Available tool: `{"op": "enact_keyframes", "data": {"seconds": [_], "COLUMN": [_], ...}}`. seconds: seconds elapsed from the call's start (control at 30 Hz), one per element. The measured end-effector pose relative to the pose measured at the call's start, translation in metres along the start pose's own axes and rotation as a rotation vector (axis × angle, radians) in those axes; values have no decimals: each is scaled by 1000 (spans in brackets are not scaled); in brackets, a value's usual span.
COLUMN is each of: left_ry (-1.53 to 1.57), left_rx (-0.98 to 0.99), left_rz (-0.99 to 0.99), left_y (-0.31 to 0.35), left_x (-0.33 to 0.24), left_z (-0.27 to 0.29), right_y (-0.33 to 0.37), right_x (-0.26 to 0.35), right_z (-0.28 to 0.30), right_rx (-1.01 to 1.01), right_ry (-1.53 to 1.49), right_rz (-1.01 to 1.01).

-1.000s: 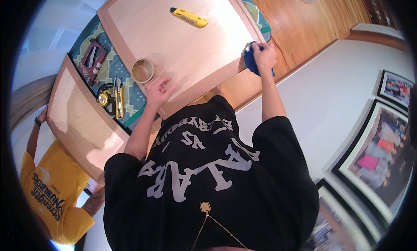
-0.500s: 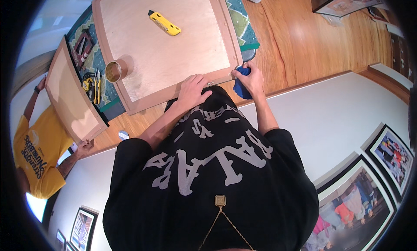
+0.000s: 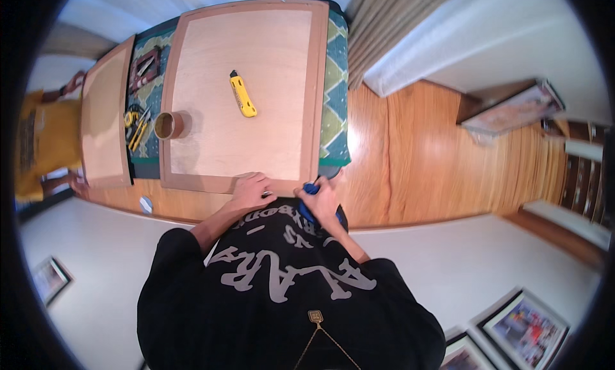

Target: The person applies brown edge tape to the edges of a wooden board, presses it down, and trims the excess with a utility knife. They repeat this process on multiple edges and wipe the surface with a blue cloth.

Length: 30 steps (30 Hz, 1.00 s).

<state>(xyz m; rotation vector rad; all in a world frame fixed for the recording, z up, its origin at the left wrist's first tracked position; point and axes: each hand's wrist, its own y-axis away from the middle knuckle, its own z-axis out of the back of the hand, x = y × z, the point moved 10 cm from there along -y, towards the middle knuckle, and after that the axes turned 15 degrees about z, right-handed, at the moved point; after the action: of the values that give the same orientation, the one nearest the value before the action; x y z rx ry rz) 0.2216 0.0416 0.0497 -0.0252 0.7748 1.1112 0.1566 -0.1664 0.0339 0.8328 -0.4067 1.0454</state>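
A large pale panel (image 3: 250, 50) with a brown border lies in front of me. My left hand (image 3: 252, 192) rests on its near edge, fingers stretched over the border. A small shiny piece shows beside the thumb. Near the panel's right corner, my right hand (image 3: 322, 200) is closed on a bunched blue cloth (image 3: 306, 211), held against the near edge; the fingers hide part of it. On the panel lies a yellow utility knife (image 3: 243, 96). A brown open cylinder (image 3: 168, 125) stands on its left border; whether it is a tape roll or a cup I cannot tell.
Left of the panel, on a green patterned cover (image 3: 334, 107), lie yellow-handled tools (image 3: 138, 136), a tape measure (image 3: 131, 118) and a dark red tool (image 3: 145, 69). A person in yellow (image 3: 48, 139) holds a second panel (image 3: 106, 120). A framed picture (image 3: 512, 111) leans at the right.
My right hand has moved with the blue cloth from the right corner leftward along the near edge, closer to my left hand. The view has turned, and the panel now appears squarer to me.
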Motion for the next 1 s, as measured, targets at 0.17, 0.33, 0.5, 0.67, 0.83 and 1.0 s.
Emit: {"op": "enact_keyframes", "data": {"seconds": [0.17, 0.33, 0.5, 0.67, 0.83, 1.0], "left_ry": [2, 1185, 1788, 1928, 1908, 1558], "left_rx": [-799, -985, -901, -1103, -1386, -1516], "left_rz": [393, 1194, 961, 992, 1041, 1277], "left_y": [58, 121, 81, 90, 90, 105], "left_x": [-15, 65, 80, 80, 92, 127], "left_z": [28, -97, -101, -115, -91, -60], "right_y": [-41, -140, -269, -344, -410, -496], "right_x": [-59, -57, 19, 120, 205, 271], "right_z": [44, 121, 149, 150, 141, 104], "right_rx": [39, 82, 57, 82, 76, 91], "right_ry": [-235, -116, -236, -158, 207, 489], "right_rz": [283, 354, 504, 712, 885, 987]}}
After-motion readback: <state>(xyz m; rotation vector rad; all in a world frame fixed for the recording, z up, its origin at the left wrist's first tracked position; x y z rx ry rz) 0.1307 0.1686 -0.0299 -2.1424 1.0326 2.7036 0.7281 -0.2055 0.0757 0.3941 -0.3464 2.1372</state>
